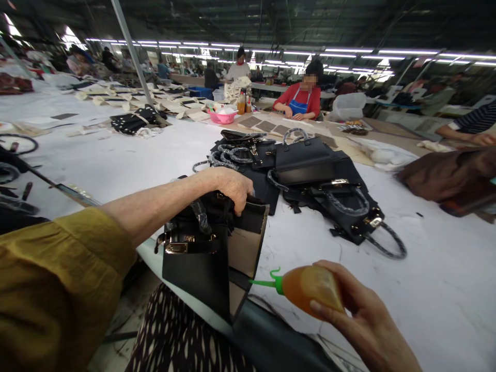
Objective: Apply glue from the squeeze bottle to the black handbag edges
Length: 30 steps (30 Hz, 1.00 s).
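My left hand (234, 188) grips the top edge of a black handbag (196, 279) with gold clasp hardware, its fingers curled over the rim. The bag stands tilted at the table's near edge, and its side gapes, showing a beige inner face. In my right hand (362, 305) lies a squeeze bottle (312, 290) of amber liquid, probably glue, held sideways. Its green nozzle points left, with the tip at the bag's open side edge; whether it touches I cannot tell. A plastic-wrapped handle hangs over the bag's front.
Black handbags (321, 175) with wrapped handles are heaped beyond my hands on the white table (155, 155). Brown leather (453, 178) lies at right. A pink basin (222, 117) stands farther back, near a co-worker (300, 98) in red. A metal pole (134, 51) rises at left.
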Each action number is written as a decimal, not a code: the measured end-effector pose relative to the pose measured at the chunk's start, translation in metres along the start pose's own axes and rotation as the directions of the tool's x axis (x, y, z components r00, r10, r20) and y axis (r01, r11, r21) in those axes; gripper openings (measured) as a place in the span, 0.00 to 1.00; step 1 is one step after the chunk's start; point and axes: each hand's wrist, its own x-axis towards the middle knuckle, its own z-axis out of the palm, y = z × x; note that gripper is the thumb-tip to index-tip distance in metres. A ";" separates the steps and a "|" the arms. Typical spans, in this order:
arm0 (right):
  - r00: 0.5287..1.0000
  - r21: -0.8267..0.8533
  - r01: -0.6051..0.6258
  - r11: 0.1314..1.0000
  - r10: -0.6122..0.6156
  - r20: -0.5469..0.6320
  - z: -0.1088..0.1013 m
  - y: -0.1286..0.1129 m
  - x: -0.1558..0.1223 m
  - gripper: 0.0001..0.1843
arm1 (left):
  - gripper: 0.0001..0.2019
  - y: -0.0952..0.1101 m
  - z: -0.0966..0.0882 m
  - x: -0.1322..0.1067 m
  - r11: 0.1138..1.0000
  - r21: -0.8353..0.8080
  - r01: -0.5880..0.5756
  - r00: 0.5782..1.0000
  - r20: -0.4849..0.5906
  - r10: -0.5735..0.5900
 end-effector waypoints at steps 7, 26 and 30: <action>0.992 0.178 -0.111 0.978 0.098 0.082 0.000 0.001 0.002 0.24 | 0.14 0.018 -0.008 -0.021 0.987 0.162 0.019 0.997 -0.082 -0.006; 0.993 0.401 -0.050 0.915 0.088 -0.077 0.009 0.043 0.041 0.24 | 0.11 0.052 0.047 -0.018 0.824 0.449 0.346 0.794 -0.608 -0.002; 0.991 0.365 -0.008 0.931 0.057 -0.125 0.009 0.049 0.054 0.26 | 0.09 0.052 0.051 -0.011 0.832 0.456 0.315 0.802 -0.597 0.023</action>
